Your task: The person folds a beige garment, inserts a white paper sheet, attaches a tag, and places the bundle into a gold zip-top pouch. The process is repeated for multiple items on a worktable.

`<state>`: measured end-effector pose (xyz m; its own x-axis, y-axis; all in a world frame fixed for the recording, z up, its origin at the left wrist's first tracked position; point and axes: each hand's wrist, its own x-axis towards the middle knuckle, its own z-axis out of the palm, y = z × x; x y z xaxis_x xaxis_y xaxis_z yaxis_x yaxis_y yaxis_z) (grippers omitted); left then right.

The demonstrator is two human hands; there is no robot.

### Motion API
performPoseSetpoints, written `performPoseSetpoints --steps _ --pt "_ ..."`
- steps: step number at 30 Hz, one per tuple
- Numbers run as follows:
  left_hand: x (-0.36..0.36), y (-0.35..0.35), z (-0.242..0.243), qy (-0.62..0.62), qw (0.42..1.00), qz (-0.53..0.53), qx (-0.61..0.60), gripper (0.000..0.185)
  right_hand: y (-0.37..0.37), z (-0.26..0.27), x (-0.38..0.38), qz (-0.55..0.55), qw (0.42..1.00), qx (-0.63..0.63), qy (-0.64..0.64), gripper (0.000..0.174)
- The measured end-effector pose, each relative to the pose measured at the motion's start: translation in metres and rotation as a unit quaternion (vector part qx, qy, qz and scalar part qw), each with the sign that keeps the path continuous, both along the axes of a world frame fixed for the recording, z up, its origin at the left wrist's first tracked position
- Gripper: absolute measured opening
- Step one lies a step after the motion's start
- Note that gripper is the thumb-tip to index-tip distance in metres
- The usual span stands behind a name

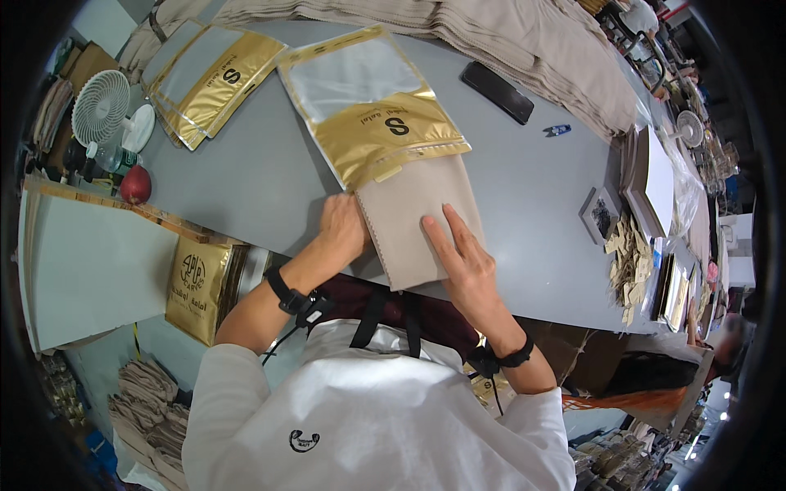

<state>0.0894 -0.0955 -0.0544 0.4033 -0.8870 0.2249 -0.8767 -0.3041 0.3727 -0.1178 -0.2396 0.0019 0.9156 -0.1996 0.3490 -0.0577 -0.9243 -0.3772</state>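
Observation:
A folded beige cloth (420,224) with a zigzag-cut edge lies before me, its lower end jutting past the table edge. Its far end disappears beneath or inside the near edge of a gold-and-clear plastic bag (381,123); which of the two is hidden. A small cream tag (388,173) shows where bag and cloth meet. My left hand (345,226) is curled at the cloth's left edge near the bag's corner, with its fingertips out of sight. My right hand (468,261) grips the cloth's right side, two fingers stretched over the top and the thumb hidden.
More gold-and-clear bags (212,80) lie at the far left, near a white fan (101,105) and a plastic bottle (112,158). Beige fabric piles (491,30) line the back. A phone (497,92), thread snips (557,130) and hang tags (629,261) sit rightward.

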Motion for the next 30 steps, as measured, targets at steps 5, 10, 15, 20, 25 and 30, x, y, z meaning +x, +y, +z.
performPoseSetpoints --steps 5,10,15,20,25,30 --pt "-0.042 0.021 -0.004 0.019 0.998 -0.054 -0.032 0.025 0.003 -0.02 0.034 0.002 0.999 0.033 -0.035 0.093" --pt "-0.046 0.043 0.003 0.021 0.999 -0.007 -0.037 0.023 0.004 -0.022 0.038 0.042 0.997 -0.018 -0.059 0.077" --pt "-0.049 0.046 0.005 0.058 0.997 0.017 0.039 0.022 -0.006 -0.022 0.027 0.049 0.997 -0.031 -0.041 0.067" --pt "-0.057 0.041 0.019 0.053 0.992 0.026 0.114 0.023 -0.016 -0.057 0.085 0.044 0.996 0.044 0.06 0.043" --pt "-0.066 0.055 0.028 0.048 0.999 0.0 -0.004 0.036 -0.008 -0.083 0.119 0.009 0.992 0.106 0.073 0.037" --pt "-0.073 0.074 0.029 0.071 0.982 -0.043 -0.168 0.033 -0.006 -0.093 0.108 -0.008 0.994 -0.001 0.113 0.048"
